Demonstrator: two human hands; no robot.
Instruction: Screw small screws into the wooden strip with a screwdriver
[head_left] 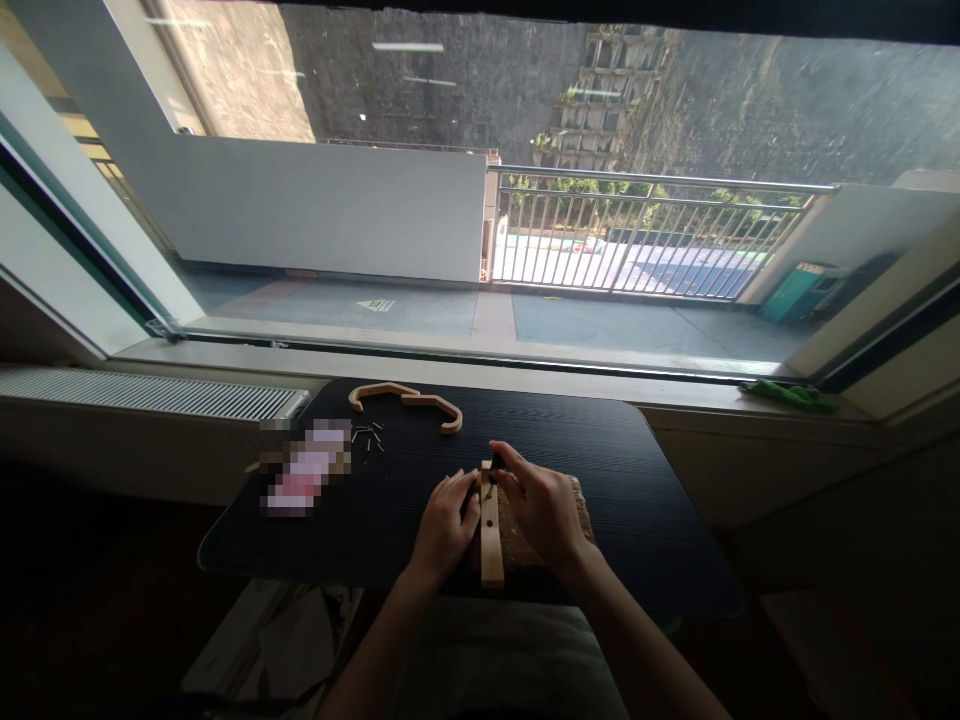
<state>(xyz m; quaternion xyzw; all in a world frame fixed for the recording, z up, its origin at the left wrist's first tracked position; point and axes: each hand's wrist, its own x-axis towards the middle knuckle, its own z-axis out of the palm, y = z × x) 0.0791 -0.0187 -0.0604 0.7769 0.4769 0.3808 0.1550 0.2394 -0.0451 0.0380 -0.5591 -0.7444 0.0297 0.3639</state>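
Observation:
A light wooden strip point(491, 540) stands on edge near the front of the black table point(645, 470), against a woven tan panel point(579, 500). My left hand point(444, 525) rests against the strip's left side, fingers curled on it. My right hand point(541, 505) sits over the panel, thumb and forefinger pinched on something small and dark at the strip's top end. I cannot make out what it is.
Two curved wooden pieces point(405, 400) lie at the table's far side. Several small dark screws point(369, 435) are scattered left of centre, beside a blurred pink object point(304, 470). A radiator grille point(150, 392) runs at left. A green cloth point(791, 395) lies on the windowsill.

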